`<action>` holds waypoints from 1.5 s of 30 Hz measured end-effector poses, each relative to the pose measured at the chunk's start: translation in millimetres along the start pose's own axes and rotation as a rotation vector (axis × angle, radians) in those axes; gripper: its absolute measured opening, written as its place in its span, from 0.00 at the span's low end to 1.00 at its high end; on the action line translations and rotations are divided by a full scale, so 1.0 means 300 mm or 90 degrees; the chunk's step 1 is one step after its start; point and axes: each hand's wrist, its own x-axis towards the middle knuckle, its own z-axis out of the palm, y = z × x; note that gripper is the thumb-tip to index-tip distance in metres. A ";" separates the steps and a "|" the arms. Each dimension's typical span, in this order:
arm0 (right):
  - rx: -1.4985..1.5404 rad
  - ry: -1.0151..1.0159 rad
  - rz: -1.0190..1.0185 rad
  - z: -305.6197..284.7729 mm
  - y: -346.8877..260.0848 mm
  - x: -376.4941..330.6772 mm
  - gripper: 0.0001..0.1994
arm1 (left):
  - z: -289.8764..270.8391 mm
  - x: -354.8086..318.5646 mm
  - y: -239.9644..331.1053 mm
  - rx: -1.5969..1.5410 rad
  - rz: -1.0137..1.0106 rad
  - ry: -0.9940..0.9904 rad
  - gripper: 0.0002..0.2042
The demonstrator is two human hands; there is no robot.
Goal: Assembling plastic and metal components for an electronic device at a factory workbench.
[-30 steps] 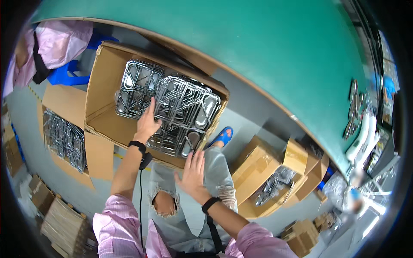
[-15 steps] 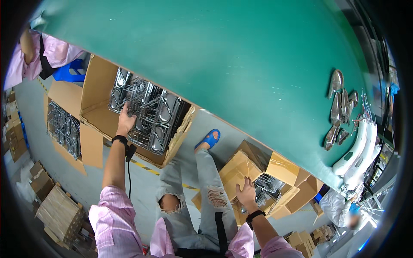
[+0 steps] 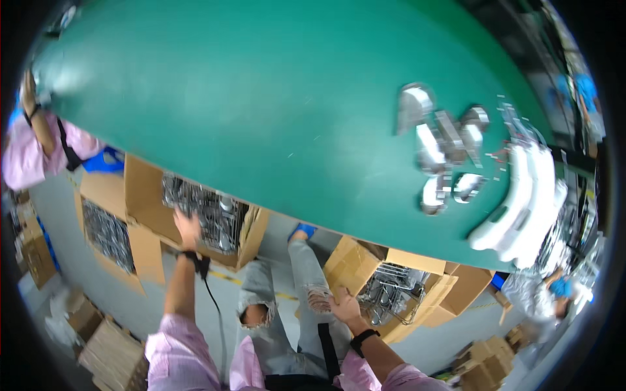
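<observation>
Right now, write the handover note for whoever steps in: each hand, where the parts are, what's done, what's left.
Left hand: open, reaching into the cardboard box under the table's left side, on the metal racks stacked there; no grip visible.
Right hand: open, at the edge of the second box, beside its wire racks.
Green table: several shiny metal pieces lie at its right end.
Done: nothing lifted out.
Left: both boxes hold racks.

A factory packing floor is showing here — cardboard boxes [image 3: 195, 202] are sitting full of metal wire racks [image 3: 391, 293], metal parts [image 3: 443, 150] are lying along a green tabletop [image 3: 261, 104] — more cartons [image 3: 111, 352] are crowding the grey floor.
</observation>
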 end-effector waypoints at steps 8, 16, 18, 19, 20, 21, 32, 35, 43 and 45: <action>0.242 0.032 -0.107 -0.424 -0.311 -0.137 0.16 | -0.323 -0.600 0.431 -0.259 0.452 -0.519 0.09; 0.302 0.416 -0.209 -0.943 -0.571 -0.138 0.09 | -0.890 -0.709 1.061 -0.336 0.633 -0.597 0.16; 0.308 0.420 -0.209 -1.019 -0.609 -0.117 0.09 | -1.005 -0.585 1.111 -0.306 0.652 -0.522 0.16; 0.291 0.398 -0.193 -1.054 -0.626 -0.111 0.10 | -1.074 -0.520 1.137 -0.264 0.638 -0.486 0.15; 0.274 0.371 -0.174 -1.082 -0.646 -0.105 0.11 | -1.129 -0.439 1.141 -0.235 0.643 -0.439 0.14; 0.232 0.339 -0.157 -1.110 -0.662 -0.099 0.11 | -1.147 -0.334 1.119 -0.243 0.673 -0.401 0.14; 0.054 0.350 -0.026 -1.326 -0.595 0.084 0.12 | -1.287 0.628 0.666 0.260 0.399 -0.212 0.15; 0.059 0.380 0.149 -1.405 -0.641 0.154 0.18 | -1.106 0.698 0.900 -0.126 0.452 -0.153 0.13; 0.056 0.241 0.387 -1.445 -0.615 0.330 0.40 | -0.685 0.175 1.873 -0.435 0.434 -0.588 0.19; 0.128 0.305 0.327 -1.396 -0.533 0.367 0.31 | -0.651 0.065 2.074 -0.444 0.211 -0.675 0.34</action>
